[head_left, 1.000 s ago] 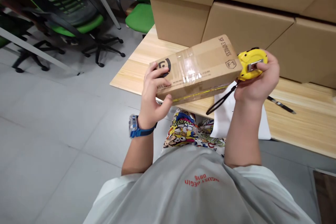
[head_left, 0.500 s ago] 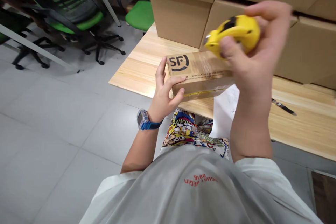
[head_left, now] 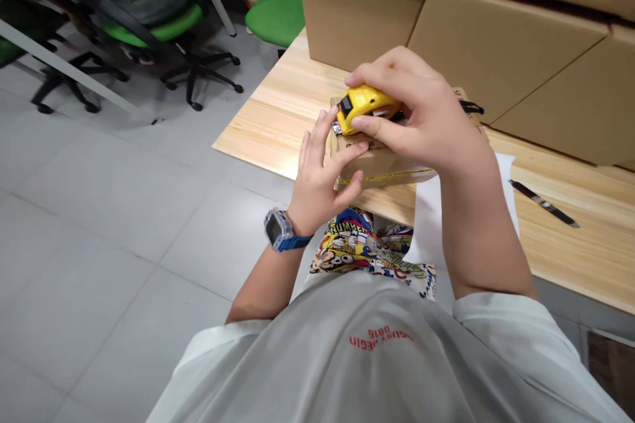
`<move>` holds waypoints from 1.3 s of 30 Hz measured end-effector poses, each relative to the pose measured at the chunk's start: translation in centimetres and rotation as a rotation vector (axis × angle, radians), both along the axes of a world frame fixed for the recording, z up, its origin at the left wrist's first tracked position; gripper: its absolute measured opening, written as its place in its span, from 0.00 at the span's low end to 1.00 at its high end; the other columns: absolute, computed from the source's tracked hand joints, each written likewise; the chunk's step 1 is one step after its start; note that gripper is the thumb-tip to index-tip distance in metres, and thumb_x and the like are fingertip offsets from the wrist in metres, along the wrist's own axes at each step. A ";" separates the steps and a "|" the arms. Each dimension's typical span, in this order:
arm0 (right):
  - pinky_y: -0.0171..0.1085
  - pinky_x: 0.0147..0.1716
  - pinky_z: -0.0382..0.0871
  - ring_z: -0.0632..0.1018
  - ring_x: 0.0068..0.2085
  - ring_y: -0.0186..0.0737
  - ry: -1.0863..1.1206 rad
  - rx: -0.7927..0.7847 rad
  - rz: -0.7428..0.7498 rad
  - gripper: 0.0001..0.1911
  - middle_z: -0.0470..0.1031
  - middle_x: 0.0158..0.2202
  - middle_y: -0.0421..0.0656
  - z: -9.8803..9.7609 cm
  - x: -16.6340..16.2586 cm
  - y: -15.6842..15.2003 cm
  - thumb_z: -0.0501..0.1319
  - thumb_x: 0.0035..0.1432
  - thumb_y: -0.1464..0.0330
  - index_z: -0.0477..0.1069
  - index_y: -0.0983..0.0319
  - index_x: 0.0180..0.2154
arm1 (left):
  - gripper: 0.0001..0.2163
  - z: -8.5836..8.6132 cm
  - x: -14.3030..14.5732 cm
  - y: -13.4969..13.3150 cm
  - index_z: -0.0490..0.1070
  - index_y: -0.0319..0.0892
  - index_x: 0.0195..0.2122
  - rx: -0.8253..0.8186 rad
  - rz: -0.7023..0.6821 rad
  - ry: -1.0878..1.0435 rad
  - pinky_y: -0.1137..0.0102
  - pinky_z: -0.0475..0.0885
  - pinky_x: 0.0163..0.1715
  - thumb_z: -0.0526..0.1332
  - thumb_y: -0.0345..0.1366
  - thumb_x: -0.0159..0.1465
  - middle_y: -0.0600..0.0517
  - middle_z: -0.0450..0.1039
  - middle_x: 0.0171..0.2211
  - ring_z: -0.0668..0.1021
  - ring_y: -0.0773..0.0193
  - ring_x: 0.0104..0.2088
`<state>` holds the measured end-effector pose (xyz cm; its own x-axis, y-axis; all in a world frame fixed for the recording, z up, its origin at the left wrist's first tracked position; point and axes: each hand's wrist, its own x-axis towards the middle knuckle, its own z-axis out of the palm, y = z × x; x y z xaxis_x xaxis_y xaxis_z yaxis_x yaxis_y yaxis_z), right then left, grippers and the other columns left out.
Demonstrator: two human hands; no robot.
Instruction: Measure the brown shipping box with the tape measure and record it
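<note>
A taped cardboard box (head_left: 391, 170) with dark print is near the front edge of the wooden table. My left hand (head_left: 325, 168) holds the box at its left end, fingers spread over the top and the thumb against the front side. My right hand (head_left: 417, 112) is closed around a yellow tape measure (head_left: 370, 100), held low over the top of the box. Its metal hook end points left, close to my left fingertips. I cannot tell whether the hook touches the box. My right hand and forearm hide much of the box's top.
Large cardboard boxes (head_left: 501, 46) are stacked along the back of the table (head_left: 268, 119). White paper (head_left: 429, 221) hangs over the front edge, partly under my right arm. A dark pen (head_left: 544, 203) lies to the right. Green office chairs (head_left: 278, 13) stand beyond the table.
My right hand has brought the tape measure down and left, from above the box's right part to its left end. My left hand stays at the box's left end.
</note>
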<state>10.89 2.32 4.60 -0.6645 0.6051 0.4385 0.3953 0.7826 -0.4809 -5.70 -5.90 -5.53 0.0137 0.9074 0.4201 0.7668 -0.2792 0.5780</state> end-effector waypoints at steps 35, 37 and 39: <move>0.49 0.43 0.77 0.81 0.44 0.47 0.274 0.128 -0.422 0.26 0.80 0.46 0.46 -3.6 18.4 3.3 0.77 0.51 0.59 0.82 0.48 0.53 | 0.23 -1.2 0.3 -0.3 0.62 0.57 0.62 0.360 0.029 0.161 0.59 0.80 0.66 0.60 0.36 0.65 0.49 0.61 0.68 0.70 0.62 0.69; 0.47 0.42 0.77 0.81 0.44 0.46 0.265 0.163 -0.378 0.25 0.81 0.45 0.46 -3.5 18.2 3.3 0.77 0.52 0.61 0.82 0.49 0.54 | 0.23 -1.2 0.3 -0.2 0.63 0.55 0.61 0.383 0.039 0.183 0.60 0.81 0.64 0.60 0.36 0.65 0.48 0.62 0.67 0.70 0.63 0.68; 0.44 0.42 0.77 0.82 0.45 0.45 0.252 0.198 -0.330 0.26 0.82 0.46 0.47 -3.2 17.7 3.3 0.76 0.54 0.63 0.82 0.51 0.55 | 0.23 -1.1 0.3 -0.1 0.63 0.55 0.61 0.390 0.045 0.190 0.61 0.81 0.63 0.61 0.36 0.65 0.47 0.62 0.67 0.70 0.63 0.68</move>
<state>28.57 5.65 1.41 -0.3083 0.6544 0.6904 0.5285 0.7213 -0.4477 -5.39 -6.02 -6.62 0.0878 0.6827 0.7254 0.8658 -0.4125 0.2834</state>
